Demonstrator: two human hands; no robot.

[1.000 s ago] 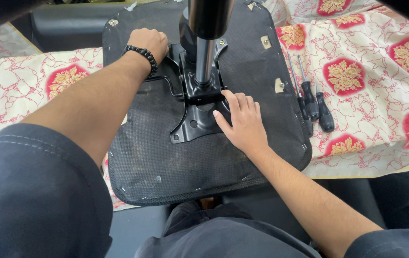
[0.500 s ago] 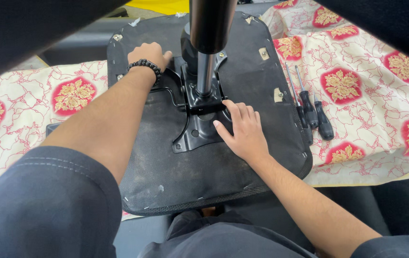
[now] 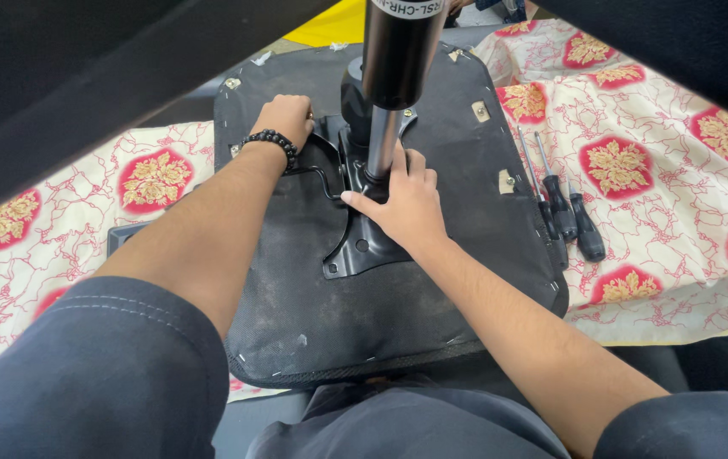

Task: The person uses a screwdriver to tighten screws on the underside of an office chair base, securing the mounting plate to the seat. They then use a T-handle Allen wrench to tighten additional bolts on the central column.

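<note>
Upturned office-chair seat base (image 3: 432, 331) with the gas-lift column (image 3: 391, 93) seated in its metal mounting plate (image 3: 360, 246). My left hand (image 3: 283, 119) grips the plate's far edge, fingers curled; my right hand (image 3: 406, 204) wraps the column's foot. Two screwdrivers (image 3: 572, 217) lie unused right of the seat, on red-and-cream floral cloth (image 3: 670, 221).
</note>
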